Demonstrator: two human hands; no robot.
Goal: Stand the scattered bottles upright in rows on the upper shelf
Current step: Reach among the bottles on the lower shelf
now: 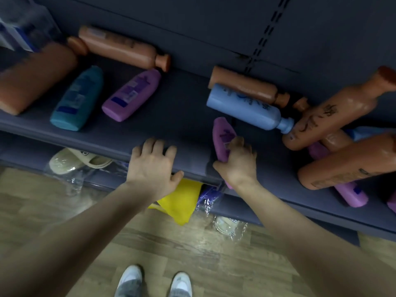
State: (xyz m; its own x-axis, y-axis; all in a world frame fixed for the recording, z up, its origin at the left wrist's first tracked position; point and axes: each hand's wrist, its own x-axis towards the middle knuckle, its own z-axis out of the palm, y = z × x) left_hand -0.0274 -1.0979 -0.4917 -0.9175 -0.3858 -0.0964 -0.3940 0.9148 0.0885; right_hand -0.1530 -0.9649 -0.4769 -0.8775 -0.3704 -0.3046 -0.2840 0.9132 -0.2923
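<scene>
While the right hand (pixel 237 161) curls its fingers round a purple bottle (pixel 221 136) at the upper shelf's (pixel 182 108) front edge, the left hand (pixel 153 166) rests flat on that edge, gripping nothing. A blue bottle (pixel 246 108) lies toppled behind.

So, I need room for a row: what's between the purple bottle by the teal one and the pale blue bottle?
Head view: only bare shelf between the purple bottle and pale blue bottle.

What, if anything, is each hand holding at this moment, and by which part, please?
The right hand grips a purple bottle round its middle; the left hand holds nothing, resting on the shelf edge.
</scene>
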